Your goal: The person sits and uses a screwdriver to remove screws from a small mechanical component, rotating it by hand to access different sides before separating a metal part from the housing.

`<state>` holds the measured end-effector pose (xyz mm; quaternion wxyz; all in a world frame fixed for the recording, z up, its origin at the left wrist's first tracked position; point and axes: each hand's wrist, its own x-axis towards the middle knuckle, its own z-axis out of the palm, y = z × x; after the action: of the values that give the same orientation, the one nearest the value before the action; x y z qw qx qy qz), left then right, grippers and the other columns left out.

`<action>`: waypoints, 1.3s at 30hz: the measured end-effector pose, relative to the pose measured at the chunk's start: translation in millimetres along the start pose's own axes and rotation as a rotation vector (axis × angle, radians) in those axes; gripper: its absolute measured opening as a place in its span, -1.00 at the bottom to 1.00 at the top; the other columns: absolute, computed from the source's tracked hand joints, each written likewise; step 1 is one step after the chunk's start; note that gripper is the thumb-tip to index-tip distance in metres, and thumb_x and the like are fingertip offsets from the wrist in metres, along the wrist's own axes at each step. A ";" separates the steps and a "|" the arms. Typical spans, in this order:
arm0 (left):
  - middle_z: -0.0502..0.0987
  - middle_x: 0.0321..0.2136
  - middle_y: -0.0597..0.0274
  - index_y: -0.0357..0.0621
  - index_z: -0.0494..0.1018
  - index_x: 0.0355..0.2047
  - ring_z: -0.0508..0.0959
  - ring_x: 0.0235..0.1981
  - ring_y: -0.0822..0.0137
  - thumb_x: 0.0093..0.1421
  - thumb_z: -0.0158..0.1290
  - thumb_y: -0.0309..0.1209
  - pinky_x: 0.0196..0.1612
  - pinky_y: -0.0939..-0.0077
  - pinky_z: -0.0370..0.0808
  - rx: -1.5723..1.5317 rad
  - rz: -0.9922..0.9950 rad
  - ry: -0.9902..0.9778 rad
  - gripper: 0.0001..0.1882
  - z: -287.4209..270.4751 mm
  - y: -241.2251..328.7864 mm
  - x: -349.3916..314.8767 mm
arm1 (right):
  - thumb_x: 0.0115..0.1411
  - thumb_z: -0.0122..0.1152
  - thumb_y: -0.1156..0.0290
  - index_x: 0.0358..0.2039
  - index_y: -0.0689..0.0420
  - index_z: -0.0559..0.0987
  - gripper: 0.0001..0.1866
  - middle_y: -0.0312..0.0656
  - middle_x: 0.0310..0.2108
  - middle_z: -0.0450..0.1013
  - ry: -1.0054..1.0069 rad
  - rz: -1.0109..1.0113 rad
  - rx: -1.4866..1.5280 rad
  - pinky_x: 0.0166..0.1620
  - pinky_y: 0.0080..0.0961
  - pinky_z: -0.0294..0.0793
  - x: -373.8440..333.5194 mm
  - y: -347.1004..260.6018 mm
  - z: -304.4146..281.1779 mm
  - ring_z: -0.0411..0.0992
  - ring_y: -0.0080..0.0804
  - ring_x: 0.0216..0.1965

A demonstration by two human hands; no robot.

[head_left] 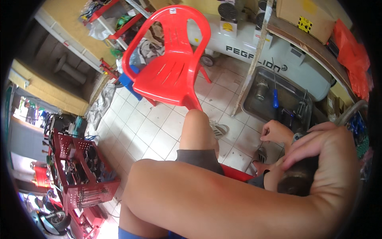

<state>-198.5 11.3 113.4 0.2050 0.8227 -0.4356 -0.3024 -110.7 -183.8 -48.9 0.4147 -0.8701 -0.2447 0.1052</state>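
Tiled workshop floor — my left hand (274, 131) pinches a small stiff metal part (296, 136); right hand (322, 153) cups a heavy dark round piece (296, 179) beneath its fingers.

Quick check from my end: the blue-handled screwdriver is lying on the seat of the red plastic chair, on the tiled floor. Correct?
Not quite. The blue-handled screwdriver lies in the metal tray to the right of the chair, not on the seat. The head view shows the seat of the red plastic chair bare. The chair does stand on the tiled floor.
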 end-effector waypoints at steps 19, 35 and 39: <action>0.60 -0.25 -0.03 -0.20 0.49 -0.12 0.62 -0.21 0.00 0.01 0.26 -0.20 -0.17 0.18 0.54 0.090 -0.101 0.155 -0.53 27.7 21.5 -21.3 | 0.01 0.38 0.40 -0.34 0.22 0.65 -0.79 -0.17 -0.49 0.58 -0.175 0.209 -0.009 -0.22 -0.52 0.51 16.3 37.2 15.0 0.54 -0.42 -0.38; 0.59 -0.25 0.04 -0.16 0.49 -0.13 0.61 -0.22 0.04 -0.01 0.30 -0.20 -0.17 0.21 0.52 0.190 -0.032 -0.162 -0.52 -9.2 16.6 7.0 | 0.09 0.35 0.38 -0.29 0.24 0.65 -0.78 -0.18 -0.44 0.60 -0.194 0.253 0.167 -0.21 -0.50 0.54 54.8 60.4 22.3 0.56 -0.43 -0.37; 0.59 -0.25 0.06 -0.15 0.49 -0.13 0.61 -0.23 0.05 -0.02 0.31 -0.20 -0.17 0.22 0.52 0.309 -0.050 -0.163 -0.52 -27.9 26.4 36.3 | 0.11 0.35 0.38 -0.27 0.24 0.65 -0.78 -0.18 -0.43 0.60 -0.212 0.237 0.237 -0.21 -0.50 0.54 75.8 74.9 22.3 0.56 -0.43 -0.37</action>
<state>-179.3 -31.3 138.1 0.0326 0.8276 -0.4717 -0.3025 -28.9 -170.1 -119.4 0.4710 -0.8220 -0.1685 0.2723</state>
